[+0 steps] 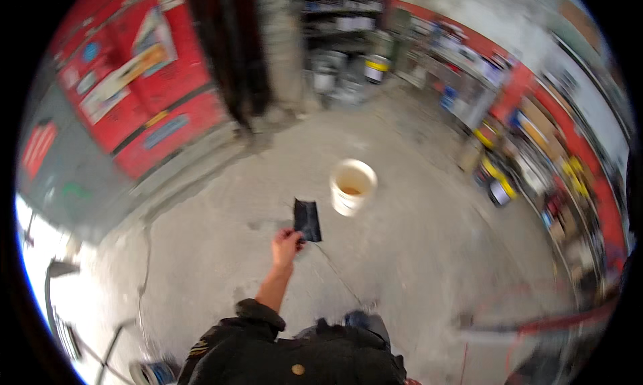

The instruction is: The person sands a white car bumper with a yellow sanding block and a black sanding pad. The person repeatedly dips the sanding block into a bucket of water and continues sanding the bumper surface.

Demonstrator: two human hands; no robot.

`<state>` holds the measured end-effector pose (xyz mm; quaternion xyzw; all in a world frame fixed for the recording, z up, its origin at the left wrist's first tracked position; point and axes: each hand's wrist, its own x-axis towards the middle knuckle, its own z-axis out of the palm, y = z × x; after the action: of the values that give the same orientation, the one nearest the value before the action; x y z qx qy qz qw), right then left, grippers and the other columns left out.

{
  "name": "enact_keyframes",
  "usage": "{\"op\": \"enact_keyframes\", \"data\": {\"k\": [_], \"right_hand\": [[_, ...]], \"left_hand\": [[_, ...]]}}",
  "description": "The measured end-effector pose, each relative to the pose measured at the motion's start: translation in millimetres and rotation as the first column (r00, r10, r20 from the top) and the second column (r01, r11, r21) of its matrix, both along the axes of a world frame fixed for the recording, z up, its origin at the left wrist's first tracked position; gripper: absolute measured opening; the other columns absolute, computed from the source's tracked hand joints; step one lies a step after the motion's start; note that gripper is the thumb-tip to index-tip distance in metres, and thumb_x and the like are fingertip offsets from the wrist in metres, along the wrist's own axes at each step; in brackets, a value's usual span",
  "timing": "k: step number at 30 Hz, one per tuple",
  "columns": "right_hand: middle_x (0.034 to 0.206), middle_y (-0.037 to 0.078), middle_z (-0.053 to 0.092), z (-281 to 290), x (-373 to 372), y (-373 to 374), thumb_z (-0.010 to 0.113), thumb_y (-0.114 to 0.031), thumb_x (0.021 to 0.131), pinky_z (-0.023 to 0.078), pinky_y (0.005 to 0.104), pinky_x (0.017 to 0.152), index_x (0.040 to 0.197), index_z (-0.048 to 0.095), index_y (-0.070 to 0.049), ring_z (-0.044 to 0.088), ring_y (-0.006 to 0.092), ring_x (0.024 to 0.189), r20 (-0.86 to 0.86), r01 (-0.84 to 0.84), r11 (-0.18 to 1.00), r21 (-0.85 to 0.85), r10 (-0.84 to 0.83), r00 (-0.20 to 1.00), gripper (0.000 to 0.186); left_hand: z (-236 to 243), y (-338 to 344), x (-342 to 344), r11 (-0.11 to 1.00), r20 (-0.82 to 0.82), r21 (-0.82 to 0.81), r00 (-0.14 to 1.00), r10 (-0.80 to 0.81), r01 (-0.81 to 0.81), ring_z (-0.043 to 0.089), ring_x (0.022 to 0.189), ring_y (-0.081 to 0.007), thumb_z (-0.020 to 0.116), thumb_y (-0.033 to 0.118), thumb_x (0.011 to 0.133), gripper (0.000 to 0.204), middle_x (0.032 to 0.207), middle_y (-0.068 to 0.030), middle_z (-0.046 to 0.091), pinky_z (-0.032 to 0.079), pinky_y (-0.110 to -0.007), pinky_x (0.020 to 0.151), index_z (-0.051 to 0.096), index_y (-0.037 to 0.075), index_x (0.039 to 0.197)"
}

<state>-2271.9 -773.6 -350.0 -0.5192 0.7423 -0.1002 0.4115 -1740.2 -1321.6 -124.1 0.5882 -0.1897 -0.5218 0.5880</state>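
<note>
My left hand (287, 246) reaches forward above the floor, its fingers closed on the lower left corner of a black rectangular sheet (307, 217). The sheet looks thin and flat, and its exact kind does not show. Just beyond it and to the right stands a white bucket (343, 201), upright on the floor, with something yellowish-brown at its bottom. The sheet and the bucket appear apart. Of my right hand (412, 382) only a sliver of skin shows at the lower edge, past the dark sleeve; its fingers are hidden.
Red metal doors (174, 77) with paper scraps stand at the far left. Cluttered shelves (341, 16) and a bench (469, 77) line the back and right. Buckets (377, 69) and boxes (536, 127) crowd the walls. A blurred red bar (569, 318) lies at the lower right.
</note>
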Motion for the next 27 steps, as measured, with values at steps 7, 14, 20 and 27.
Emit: {"op": "enact_keyframes", "data": {"k": [7,14,20,27], "right_hand": [[0.146,0.020,0.056,110,-238,-434,0.067,-0.026,0.099,0.045,0.0519,0.108,0.143,0.056,-0.005,0.052,0.0385,0.135,0.176,-0.075,0.984,-0.160,0.103,0.979,0.049],[0.136,0.016,0.061,102,-293,-828,0.068,-0.023,0.098,0.052,0.0447,0.097,0.139,0.059,-0.002,0.061,0.0328,0.122,0.251,-0.230,0.973,0.017,0.218,0.943,0.047],[0.127,0.013,0.066,76,-405,-1026,0.070,-0.020,0.097,0.058,0.0385,0.088,0.136,0.061,0.001,0.068,0.0279,0.111,0.363,-0.275,0.947,0.165,0.201,0.910,0.045],[0.093,0.010,0.069,-5,-444,-1218,0.059,-0.026,0.102,0.056,0.0353,0.065,0.107,0.067,-0.001,0.068,0.0239,0.078,0.485,-0.050,0.958,0.282,-0.097,0.869,0.026]], "left_hand": [[-15,-86,-26,0.900,-0.062,0.066,0.898,0.435,-0.431,0.066,0.071,-0.0159,0.073,-0.001,0.086,0.034,0.092,-0.0074,0.069,0.052,-0.030,0.060,0.059,0.003,0.116],[-84,-229,-97,0.747,-0.369,0.140,0.666,0.649,-0.650,0.069,0.071,-0.0152,0.073,0.007,0.090,0.018,0.089,-0.0045,0.072,0.050,-0.026,0.059,0.068,0.006,0.107],[-81,-457,-206,0.802,-0.476,0.186,0.662,0.578,-0.567,0.061,0.069,-0.0133,0.075,0.020,0.095,0.014,0.084,-0.0029,0.067,0.047,-0.028,0.058,0.068,0.008,0.098],[-29,-682,-211,0.849,-0.098,-0.011,0.846,0.524,-0.528,0.057,0.077,-0.0134,0.066,0.027,0.099,0.029,0.098,-0.0022,0.071,0.045,-0.031,0.069,0.075,0.009,0.119]]}}
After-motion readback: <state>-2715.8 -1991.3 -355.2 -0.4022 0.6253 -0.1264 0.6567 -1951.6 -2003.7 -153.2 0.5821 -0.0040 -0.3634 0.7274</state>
